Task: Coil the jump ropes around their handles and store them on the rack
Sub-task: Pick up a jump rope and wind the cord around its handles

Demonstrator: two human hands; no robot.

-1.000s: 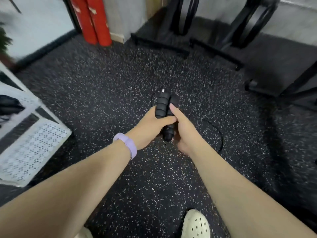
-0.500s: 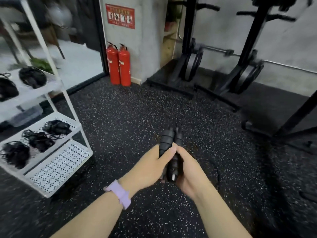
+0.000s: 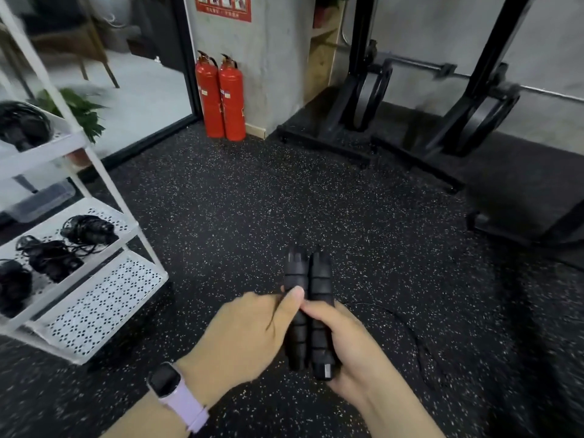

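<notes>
Handles (image 3: 308, 311) lie side by side between our hands: left hand (image 3: 243, 336) pinching them with the thumb, right hand (image 3: 344, 346) cupping from below. We should keep them flush while winding the trailing rope (image 3: 407, 324) snugly, then carry it to the rack (image 3: 94, 298).

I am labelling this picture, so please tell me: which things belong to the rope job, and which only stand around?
Job: two black foam handles, thin black rope, both hands, white perforated metal rack, coiled black ropes.
Around: two red fire extinguishers, black weight stand, green plant.
</notes>
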